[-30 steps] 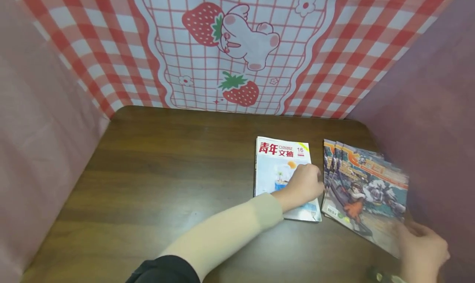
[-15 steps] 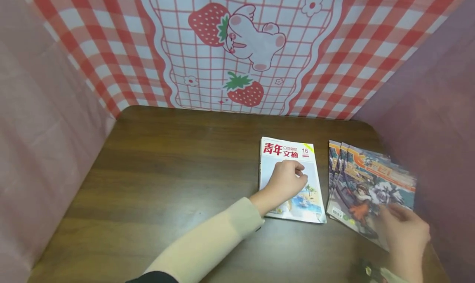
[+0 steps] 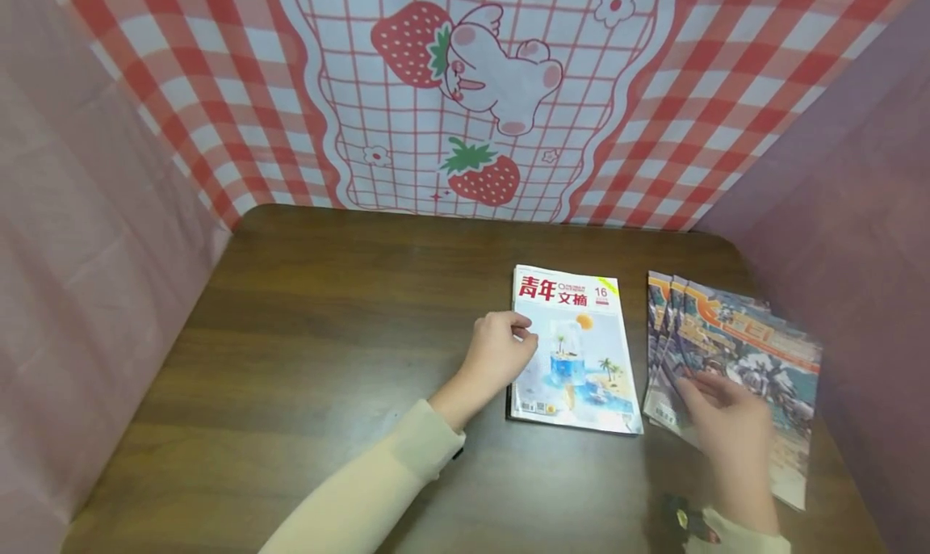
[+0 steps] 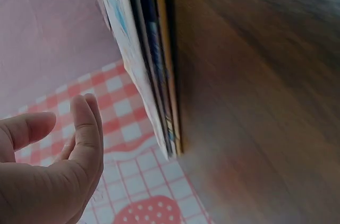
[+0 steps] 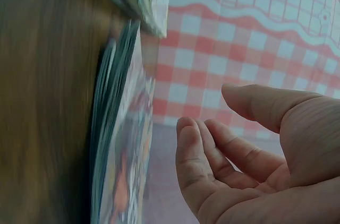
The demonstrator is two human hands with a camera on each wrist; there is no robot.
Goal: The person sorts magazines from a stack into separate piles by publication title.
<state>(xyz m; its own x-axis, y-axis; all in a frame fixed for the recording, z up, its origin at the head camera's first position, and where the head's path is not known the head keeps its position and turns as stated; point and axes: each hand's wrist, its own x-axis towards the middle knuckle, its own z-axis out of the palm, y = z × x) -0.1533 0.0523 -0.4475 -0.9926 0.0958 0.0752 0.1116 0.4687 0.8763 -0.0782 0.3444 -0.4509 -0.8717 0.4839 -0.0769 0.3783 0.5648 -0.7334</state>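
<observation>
A stack of magazines (image 3: 574, 352) with a white cover, red title and beach picture lies right of the table's middle. My left hand (image 3: 497, 352) hovers by its left edge, thumb and fingers apart with nothing between them, as the left wrist view also shows of that hand (image 4: 58, 155). Further right, several comic magazines (image 3: 770, 376) with an orange title lie fanned out and overlapping. Over their lower left part is my right hand (image 3: 726, 425). In the right wrist view that hand (image 5: 249, 149) has loosely bent fingers, a gap to the thumb, and holds nothing.
The brown wooden table (image 3: 327, 336) stretches far to the left of both stacks. A red-and-white checked cloth (image 3: 465, 94) with strawberries hangs behind it. Pink cloths hang at the left (image 3: 109, 255) and right (image 3: 857, 215) sides.
My left hand has moved left off the white magazine stack, from its right edge to beside its left edge. My right hand has moved left and up across the comic magazines.
</observation>
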